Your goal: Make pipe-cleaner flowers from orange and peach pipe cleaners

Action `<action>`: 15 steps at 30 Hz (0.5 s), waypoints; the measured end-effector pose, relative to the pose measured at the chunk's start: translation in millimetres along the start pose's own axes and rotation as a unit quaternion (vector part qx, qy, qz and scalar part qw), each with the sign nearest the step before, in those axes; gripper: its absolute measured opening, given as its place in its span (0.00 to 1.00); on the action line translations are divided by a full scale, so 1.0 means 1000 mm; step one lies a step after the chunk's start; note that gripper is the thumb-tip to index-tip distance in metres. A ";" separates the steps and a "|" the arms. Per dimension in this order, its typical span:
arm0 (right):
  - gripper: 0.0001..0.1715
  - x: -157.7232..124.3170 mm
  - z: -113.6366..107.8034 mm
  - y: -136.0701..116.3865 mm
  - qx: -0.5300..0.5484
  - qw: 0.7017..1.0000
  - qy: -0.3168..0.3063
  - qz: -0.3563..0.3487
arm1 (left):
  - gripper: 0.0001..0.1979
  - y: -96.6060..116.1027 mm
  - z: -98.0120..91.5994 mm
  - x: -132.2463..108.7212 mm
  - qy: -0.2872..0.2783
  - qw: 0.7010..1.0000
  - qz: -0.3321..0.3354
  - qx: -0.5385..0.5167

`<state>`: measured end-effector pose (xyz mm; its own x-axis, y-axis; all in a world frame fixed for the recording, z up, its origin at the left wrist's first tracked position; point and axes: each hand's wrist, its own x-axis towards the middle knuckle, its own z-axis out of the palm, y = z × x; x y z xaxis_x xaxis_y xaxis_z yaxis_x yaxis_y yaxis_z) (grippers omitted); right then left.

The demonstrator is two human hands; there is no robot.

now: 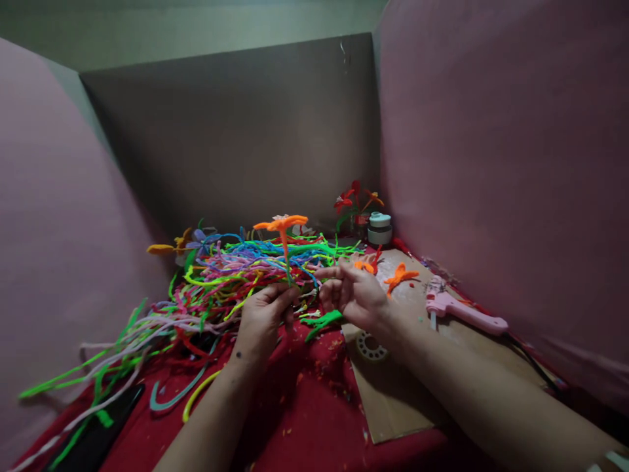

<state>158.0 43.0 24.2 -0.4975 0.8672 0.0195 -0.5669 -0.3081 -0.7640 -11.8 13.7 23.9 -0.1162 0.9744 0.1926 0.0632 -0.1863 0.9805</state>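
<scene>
My left hand (265,314) pinches the stem of an orange pipe-cleaner flower (282,224) and holds it upright; the petals stand above the hand. My right hand (351,292) hovers just to the right of the stem with the index finger stretched toward it and the other fingers loosely curled, holding nothing I can see. Behind both hands lies a big tangle of coloured pipe cleaners (230,269) on a red cloth (304,406).
A pink glue gun (462,311) and an orange pipe-cleaner shape (399,276) lie on a cardboard sheet (393,400) at right. A tape roll (371,346) sits by my right wrist. Small stacked containers (380,228) and red flowers (354,196) stand at the back. Cardboard walls enclose the area.
</scene>
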 end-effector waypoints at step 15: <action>0.12 -0.031 0.033 0.051 -0.696 0.621 -0.338 -0.126 | 0.12 0.023 0.065 0.051 -0.183 0.974 -0.072 0.114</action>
<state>123.5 -12.4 6.0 -0.9365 0.3130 0.1578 0.2012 0.8485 -0.4894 47.8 67.5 54.1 0.2180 0.9758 -0.0137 0.2951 -0.0525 0.9540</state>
